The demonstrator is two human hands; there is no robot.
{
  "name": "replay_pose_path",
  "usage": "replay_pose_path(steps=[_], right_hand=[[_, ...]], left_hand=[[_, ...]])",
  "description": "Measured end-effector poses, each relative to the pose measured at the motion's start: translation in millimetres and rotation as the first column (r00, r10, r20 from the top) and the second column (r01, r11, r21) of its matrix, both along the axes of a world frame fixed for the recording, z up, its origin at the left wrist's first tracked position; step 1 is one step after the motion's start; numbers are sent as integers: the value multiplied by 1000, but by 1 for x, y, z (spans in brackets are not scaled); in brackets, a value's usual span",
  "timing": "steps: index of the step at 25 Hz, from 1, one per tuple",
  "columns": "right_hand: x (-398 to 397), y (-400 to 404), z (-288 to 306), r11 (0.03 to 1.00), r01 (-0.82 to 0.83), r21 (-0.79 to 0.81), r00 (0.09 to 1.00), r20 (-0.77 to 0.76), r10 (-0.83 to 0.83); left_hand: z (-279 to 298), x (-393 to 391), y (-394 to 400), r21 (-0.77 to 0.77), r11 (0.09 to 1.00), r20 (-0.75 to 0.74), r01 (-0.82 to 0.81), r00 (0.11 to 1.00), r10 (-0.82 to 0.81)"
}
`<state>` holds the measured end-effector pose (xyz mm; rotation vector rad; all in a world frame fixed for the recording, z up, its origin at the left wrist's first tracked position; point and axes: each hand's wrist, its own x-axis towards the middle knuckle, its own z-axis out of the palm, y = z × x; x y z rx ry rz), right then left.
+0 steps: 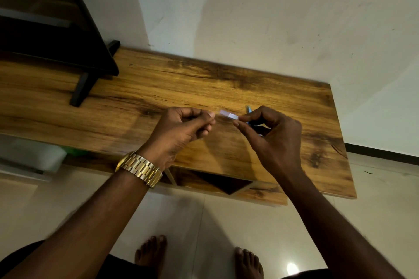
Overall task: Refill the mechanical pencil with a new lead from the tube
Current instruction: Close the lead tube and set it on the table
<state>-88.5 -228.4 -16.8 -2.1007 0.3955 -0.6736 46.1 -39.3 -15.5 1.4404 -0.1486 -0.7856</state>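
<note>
Head view: both hands are raised just above the wooden worktop, near its front-middle. Between them sits the lead tube, a small pale translucent case. Its long axis runs roughly left-right, tilted slightly down toward the right. The right hand pinches the tube's right end between thumb and forefinger; grip closed on the tube. The tube's left end points at the left hand, whose thumb and forefinger are pressed together just beside that end. Whether that pinch holds a lead or the tube's tip cannot be told; motion blur hides it.

Mechanical pencil: blue, mostly hidden behind the right hand's fingers. Only a short end shows above the forefinger, pointing up and away toward the wall. Whether the hand also carries it or it lies on the worktop cannot be told.

Gold-coloured watch on the left wrist. Black stand at the worktop's far left.
</note>
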Motion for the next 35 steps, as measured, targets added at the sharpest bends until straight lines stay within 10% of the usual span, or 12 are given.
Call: replay_pose_path(steps=[9, 29, 35], right_hand=[[6, 16, -3, 963, -2, 268, 1000, -4, 3], [-2, -4, 2, 974, -167, 151, 972, -141, 189], [4, 17, -1, 970, -54, 237, 996, -57, 70]], left_hand=[[-1, -1, -8, -96, 986, -30, -139, 990, 137], [-1, 13, 16, 71, 976, 226, 205, 950, -216], [0, 0, -1, -108, 994, 119, 0, 993, 13]])
